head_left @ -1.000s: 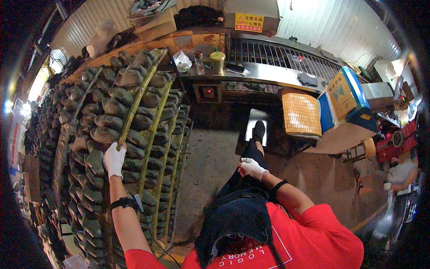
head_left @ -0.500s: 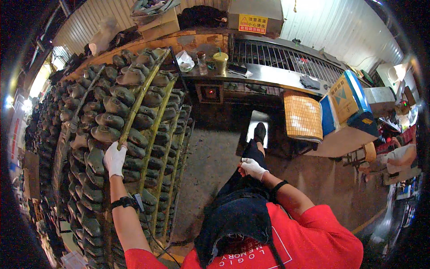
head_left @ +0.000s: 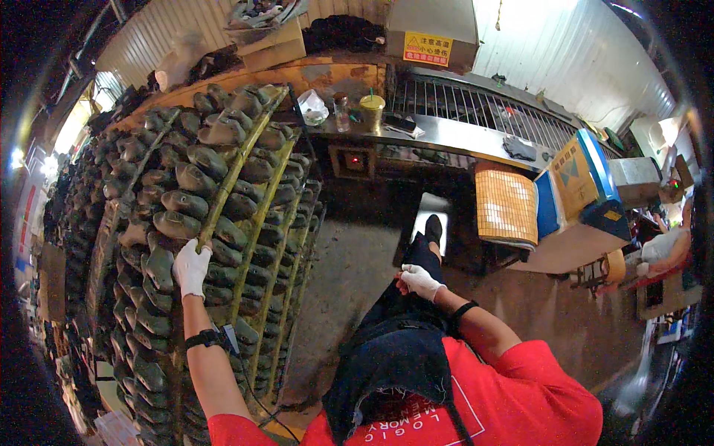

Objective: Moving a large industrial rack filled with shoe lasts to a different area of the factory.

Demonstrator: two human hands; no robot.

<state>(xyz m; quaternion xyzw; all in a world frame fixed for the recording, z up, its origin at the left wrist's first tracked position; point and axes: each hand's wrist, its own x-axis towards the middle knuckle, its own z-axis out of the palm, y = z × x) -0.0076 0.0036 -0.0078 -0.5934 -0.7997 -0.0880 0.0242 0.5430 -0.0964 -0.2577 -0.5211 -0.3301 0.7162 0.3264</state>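
Observation:
On my left stands a tall rack with tier upon tier of dark green shoe lasts (head_left: 180,201), toes pointing outward. My left hand (head_left: 191,270), in a white glove, is closed round the front end of a yellowish rack rail (head_left: 236,165), with shoe lasts on both sides of it. My right hand (head_left: 421,281), also gloved, hangs in front of my dark trousers with bare fingertips showing. Its fingers are curled in, and whatever may be inside them is hidden. Neither hand touches a shoe last that I can make out.
Ahead runs a metal counter (head_left: 462,144) beside a slatted conveyor (head_left: 465,102). A lidded yellow cup (head_left: 372,112) and a clear bottle (head_left: 341,114) stand on it. To the right are a bead-covered seat (head_left: 506,204) and a blue-edged box (head_left: 576,175). Another person (head_left: 666,249) is at far right.
The view has shifted slightly, so the counter and seat sit a little lower and farther right. Both hands keep their hold and pose. The person at far right has moved.

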